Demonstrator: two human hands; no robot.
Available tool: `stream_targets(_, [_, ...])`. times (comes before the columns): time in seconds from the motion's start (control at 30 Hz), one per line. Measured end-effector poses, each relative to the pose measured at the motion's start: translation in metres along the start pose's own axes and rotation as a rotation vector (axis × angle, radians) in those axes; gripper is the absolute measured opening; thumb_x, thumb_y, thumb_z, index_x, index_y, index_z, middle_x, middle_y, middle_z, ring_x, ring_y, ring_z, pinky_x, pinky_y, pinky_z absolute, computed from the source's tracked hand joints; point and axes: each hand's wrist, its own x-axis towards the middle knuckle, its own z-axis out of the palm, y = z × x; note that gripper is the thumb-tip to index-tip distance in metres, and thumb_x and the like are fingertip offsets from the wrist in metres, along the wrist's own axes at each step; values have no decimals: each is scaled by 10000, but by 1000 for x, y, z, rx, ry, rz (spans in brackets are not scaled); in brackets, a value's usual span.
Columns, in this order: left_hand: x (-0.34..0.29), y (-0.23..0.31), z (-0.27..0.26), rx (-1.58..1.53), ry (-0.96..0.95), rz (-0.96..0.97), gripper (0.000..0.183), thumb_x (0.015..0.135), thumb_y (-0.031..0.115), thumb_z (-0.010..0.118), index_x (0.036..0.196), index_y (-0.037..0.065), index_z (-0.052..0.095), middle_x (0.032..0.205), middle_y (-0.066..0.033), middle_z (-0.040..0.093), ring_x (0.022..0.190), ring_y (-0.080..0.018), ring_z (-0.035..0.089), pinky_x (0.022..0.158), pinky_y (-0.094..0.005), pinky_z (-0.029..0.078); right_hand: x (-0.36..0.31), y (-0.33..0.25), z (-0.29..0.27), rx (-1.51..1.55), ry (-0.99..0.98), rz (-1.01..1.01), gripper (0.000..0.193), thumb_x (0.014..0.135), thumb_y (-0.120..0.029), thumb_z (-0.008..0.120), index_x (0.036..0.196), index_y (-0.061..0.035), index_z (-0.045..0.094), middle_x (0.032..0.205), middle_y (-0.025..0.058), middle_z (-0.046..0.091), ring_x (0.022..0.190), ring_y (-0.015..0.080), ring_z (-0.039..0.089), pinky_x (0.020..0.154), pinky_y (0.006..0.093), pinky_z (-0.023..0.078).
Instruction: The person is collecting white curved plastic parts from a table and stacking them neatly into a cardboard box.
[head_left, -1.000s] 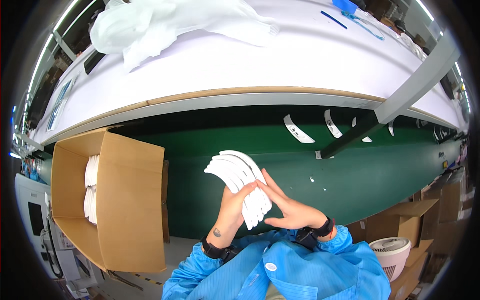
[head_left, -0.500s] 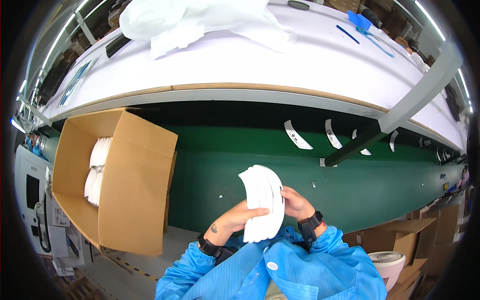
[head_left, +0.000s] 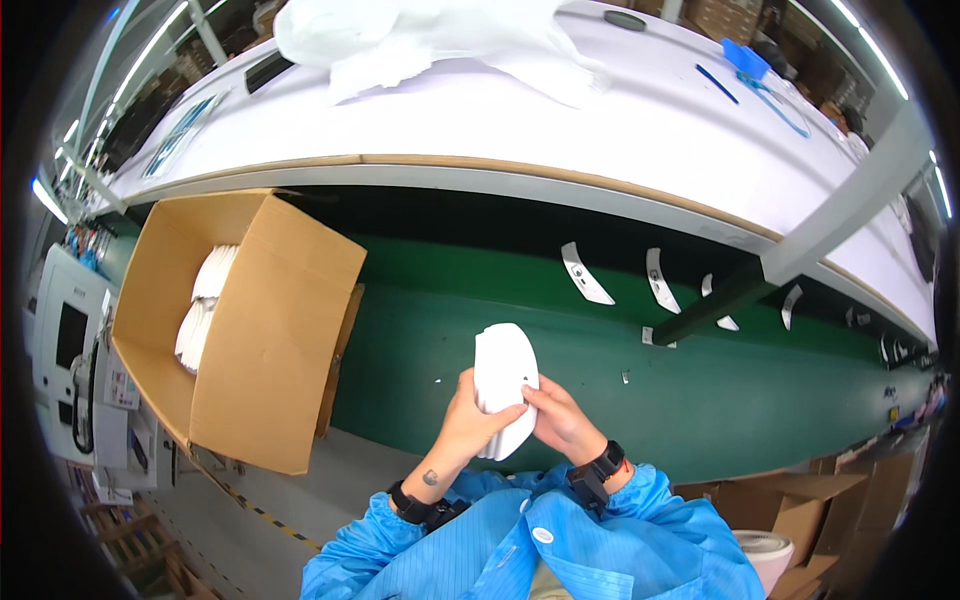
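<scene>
A stack of curved white pieces (head_left: 507, 360) is held in front of my body, above the green surface. My left hand (head_left: 468, 420) wraps round its left side, thumb across the front face. On the other side my right hand (head_left: 558, 412) grips the stack's right edge, thumb on the face near a small dark mark. The pieces lie close together, so their layers show only at the left and lower edges. To the left, an open cardboard box (head_left: 285, 330) contains similar white pieces (head_left: 205, 310) in stacks.
A white-topped table (head_left: 480, 140) spans the far side, bearing white sheeting (head_left: 430, 40), a blue pen-like stick (head_left: 717, 83) and a blue container (head_left: 745, 58). Beneath it, several curved white pieces (head_left: 587, 275) sit near a slanted post (head_left: 715, 308). Cardboard boxes (head_left: 790, 500) stand at the lower right.
The fanned stack has been squared up into a tighter bundle and turned more face-on. Both hands have shifted slightly left with it, and the view has turned a little.
</scene>
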Motion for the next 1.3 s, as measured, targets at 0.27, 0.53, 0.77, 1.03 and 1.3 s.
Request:
stream_targets(0.27, [-65, 137, -130, -57, 281, 241, 780, 655, 144, 788, 1285, -13, 355, 1232, -117, 481, 1180, -207, 450, 1007, -367, 365, 32, -23, 10, -313, -227, 9, 570, 935, -236, 528, 1410, -21, 300, 1445, 133, 328, 1314, 262, 340, 1079, 432, 290])
stream_targets(0.53, [-38, 250, -422, 1141, 873, 224, 714, 646, 305, 767, 1157, -73, 443, 1043, -219, 601, 943, -289, 621, 844, -340, 487, 48, 9, -49, -342, 180, 87, 355, 954, -141, 465, 1281, -4, 467, 1243, 135, 537, 1098, 235, 543, 942, 357, 436])
stream_targets(0.77, [92, 145, -572, 1541, 464, -267, 874, 545, 433, 789, 1155, -100, 461, 1006, -276, 622, 975, -379, 605, 869, -373, 475, 61, 36, -67, -261, 534, 98, 276, 919, -142, 491, 1169, -32, 530, 1112, 97, 584, 971, 209, 573, 861, 329, 472])
stream_targets(1.03, [206, 38, -606, 1307, 210, -316, 970, 534, 487, 793, 1210, -116, 448, 1074, -307, 598, 1004, -383, 600, 872, -387, 480, 67, 27, -41, -305, 762, 88, 240, 900, -147, 502, 1110, -44, 556, 1052, 78, 599, 951, 203, 572, 866, 333, 466])
stream_targets(1.3, [260, -42, -615, 1391, 290, -255, 1007, 588, 399, 777, 1378, -22, 316, 1450, -252, 265, 1344, -435, 216, 1051, -539, 268, 78, 13, -38, -331, 731, 46, 309, 911, -158, 491, 1188, -27, 531, 1149, 92, 576, 1080, 211, 552, 943, 346, 448])
